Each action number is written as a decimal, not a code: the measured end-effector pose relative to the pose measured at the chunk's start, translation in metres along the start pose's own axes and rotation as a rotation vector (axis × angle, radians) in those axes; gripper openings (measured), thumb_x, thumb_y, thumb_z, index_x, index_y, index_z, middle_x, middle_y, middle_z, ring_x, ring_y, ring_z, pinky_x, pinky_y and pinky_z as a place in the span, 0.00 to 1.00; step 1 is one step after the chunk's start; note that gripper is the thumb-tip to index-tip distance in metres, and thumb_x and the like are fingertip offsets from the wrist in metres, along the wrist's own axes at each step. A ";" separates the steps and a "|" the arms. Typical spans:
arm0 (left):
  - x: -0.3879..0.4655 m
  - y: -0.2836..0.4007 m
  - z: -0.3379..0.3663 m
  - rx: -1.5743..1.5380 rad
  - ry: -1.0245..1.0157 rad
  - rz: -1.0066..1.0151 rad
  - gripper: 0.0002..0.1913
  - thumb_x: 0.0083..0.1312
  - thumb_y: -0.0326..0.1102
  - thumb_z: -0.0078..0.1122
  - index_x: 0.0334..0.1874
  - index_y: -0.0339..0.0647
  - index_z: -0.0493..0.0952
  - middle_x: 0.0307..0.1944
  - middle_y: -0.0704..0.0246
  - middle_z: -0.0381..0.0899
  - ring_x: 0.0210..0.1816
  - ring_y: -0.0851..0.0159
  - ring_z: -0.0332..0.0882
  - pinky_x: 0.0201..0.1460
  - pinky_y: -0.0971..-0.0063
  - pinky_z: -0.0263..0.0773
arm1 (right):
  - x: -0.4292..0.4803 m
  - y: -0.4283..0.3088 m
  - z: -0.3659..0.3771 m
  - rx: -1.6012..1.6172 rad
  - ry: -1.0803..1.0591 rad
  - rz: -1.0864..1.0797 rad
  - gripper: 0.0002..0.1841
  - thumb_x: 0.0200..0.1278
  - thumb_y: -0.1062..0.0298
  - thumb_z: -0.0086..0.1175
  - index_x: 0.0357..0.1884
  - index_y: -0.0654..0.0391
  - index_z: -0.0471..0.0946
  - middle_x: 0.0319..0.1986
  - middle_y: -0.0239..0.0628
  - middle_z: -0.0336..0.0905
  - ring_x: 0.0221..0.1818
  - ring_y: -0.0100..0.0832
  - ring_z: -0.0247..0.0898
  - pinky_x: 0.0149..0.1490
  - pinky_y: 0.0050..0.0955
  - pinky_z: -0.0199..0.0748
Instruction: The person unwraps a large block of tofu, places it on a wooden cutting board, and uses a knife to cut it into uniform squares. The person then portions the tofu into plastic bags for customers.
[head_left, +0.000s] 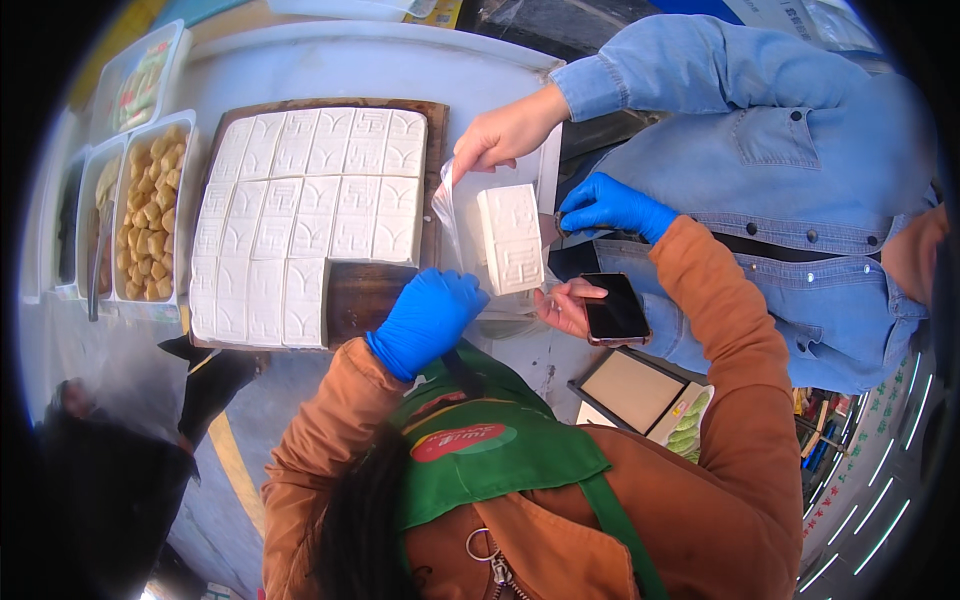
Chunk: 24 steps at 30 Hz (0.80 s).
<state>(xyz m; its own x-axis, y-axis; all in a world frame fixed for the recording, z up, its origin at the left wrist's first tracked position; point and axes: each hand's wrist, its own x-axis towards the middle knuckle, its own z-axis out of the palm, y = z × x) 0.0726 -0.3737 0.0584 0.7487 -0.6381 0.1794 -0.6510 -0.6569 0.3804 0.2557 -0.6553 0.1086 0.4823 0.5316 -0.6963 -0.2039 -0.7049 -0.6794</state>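
My right hand, in a blue glove, grips the dark handle of a flat-bladed metal tool. Its blade reaches to a block of white tofu with stamped characters; the rest of it is hidden. My left hand, also gloved in blue, has its fingers curled beside the block's near left corner. Whether it pinches the bag there is not visible. A clear plastic bag lies open around the block. Another person's hand holds the bag's upper edge. That person's other hand is beside the block with a phone.
To the left, a wooden board carries a slab of stamped tofu, cut into blocks, with a front corner gone. Beyond it stand plastic tubs, one with fried tofu puffs. A person in a denim shirt stands at the counter's right edge.
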 end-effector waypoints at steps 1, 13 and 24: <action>0.000 0.001 -0.001 -0.021 0.008 -0.005 0.03 0.58 0.31 0.56 0.34 0.46 0.76 0.29 0.67 0.74 0.29 0.60 0.78 0.33 0.66 0.71 | 0.003 0.002 0.001 -0.025 0.000 0.005 0.12 0.56 0.63 0.67 0.34 0.63 0.86 0.23 0.33 0.82 0.24 0.20 0.72 0.31 0.20 0.70; 0.025 0.023 -0.002 -0.082 0.005 -0.037 0.05 0.56 0.30 0.58 0.34 0.42 0.78 0.29 0.62 0.75 0.32 0.56 0.79 0.32 0.63 0.74 | 0.059 0.013 0.002 -0.456 -0.028 0.106 0.19 0.48 0.52 0.68 0.31 0.60 0.87 0.22 0.37 0.82 0.20 0.29 0.75 0.29 0.26 0.75; 0.044 0.032 0.011 -0.102 0.154 -0.034 0.03 0.55 0.28 0.56 0.31 0.40 0.77 0.28 0.61 0.76 0.32 0.56 0.79 0.34 0.64 0.74 | 0.083 -0.027 0.005 -1.069 -0.008 -0.280 0.17 0.51 0.51 0.62 0.34 0.54 0.85 0.31 0.41 0.84 0.33 0.39 0.79 0.40 0.38 0.76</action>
<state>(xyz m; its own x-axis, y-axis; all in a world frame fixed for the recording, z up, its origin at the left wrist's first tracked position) 0.0836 -0.4269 0.0684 0.7857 -0.5420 0.2982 -0.6145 -0.6280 0.4776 0.2966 -0.5901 0.0679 0.3904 0.7358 -0.5533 0.7549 -0.5999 -0.2651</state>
